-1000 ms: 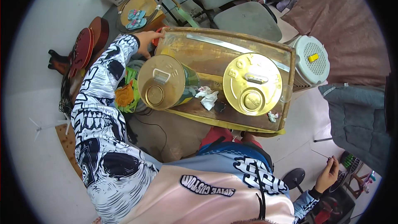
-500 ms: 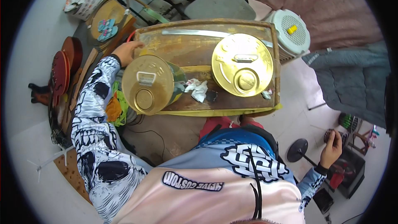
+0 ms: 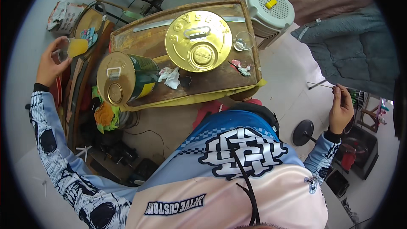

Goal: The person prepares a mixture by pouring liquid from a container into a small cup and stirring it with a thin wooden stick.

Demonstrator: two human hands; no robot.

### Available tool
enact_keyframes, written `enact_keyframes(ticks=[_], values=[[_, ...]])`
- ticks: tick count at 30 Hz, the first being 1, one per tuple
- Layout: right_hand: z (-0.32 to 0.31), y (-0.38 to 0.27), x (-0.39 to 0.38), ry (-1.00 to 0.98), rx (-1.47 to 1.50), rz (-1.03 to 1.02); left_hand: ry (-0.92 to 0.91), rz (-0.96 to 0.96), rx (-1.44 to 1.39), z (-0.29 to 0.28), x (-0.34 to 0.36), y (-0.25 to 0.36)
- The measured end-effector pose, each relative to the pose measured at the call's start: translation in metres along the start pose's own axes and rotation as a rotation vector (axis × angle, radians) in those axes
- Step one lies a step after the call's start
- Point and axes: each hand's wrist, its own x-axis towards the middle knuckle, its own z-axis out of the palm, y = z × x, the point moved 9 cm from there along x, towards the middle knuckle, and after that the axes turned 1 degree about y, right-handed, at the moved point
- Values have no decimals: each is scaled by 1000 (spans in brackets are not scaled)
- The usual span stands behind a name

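Note:
Out to the left of the table, my left hand point(image 3: 47, 68) is closed around a clear plastic cup of yellow liquid point(image 3: 77, 47), which tilts to the right. My right hand point(image 3: 341, 112), away on the right side, pinches a thin stick point(image 3: 319, 85) between thumb and fingertips. On the wooden table point(image 3: 148, 42) stand two large cans. One can with a bright gold lid point(image 3: 182, 55) is near the middle; a green can with a duller lid point(image 3: 146, 75) stands at the near left. A clear cup point(image 3: 243, 42) sits by the table's right edge.
Crumpled tissue point(image 3: 171, 78) lies between the cans, and a smaller scrap point(image 3: 241, 68) lies nearer the right edge. A metal strip point(image 3: 154, 25) runs along the far side. Stacked white stools point(image 3: 271, 10) flank the far right corner. Red guitars point(image 3: 63, 87) lean at left.
My left hand has left the table's left edge, moved further left and now holds the cup of yellow liquid. My right hand has risen, and the thin stick now shows in it. The view has shifted.

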Motion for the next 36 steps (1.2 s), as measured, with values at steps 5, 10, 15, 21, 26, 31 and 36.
enact_keyframes(ticks=[5, 10, 15, 21, 26, 31, 36], values=[[12, 29, 48, -78, 111, -95, -44, 40, 16, -28, -53, 134], [21, 70, 89, -188, 348, -104, -155, -126, -193, 26, -96, 254], [14, 63, 95, -275, 360, -209, -151, 48, -162, 85, -106, 366], [16, -1, 56, -433, 467, -457, -110, 14, -252, 183, -116, 409], [48, -64, 17, -538, 549, -578, -53, 29, -195, 272, -105, 402], [96, -122, -28, -568, 507, -662, 118, -20, -213, 326, -91, 371], [184, -143, -65, -600, 308, -686, 192, 8, -217, 356, -80, 348]])
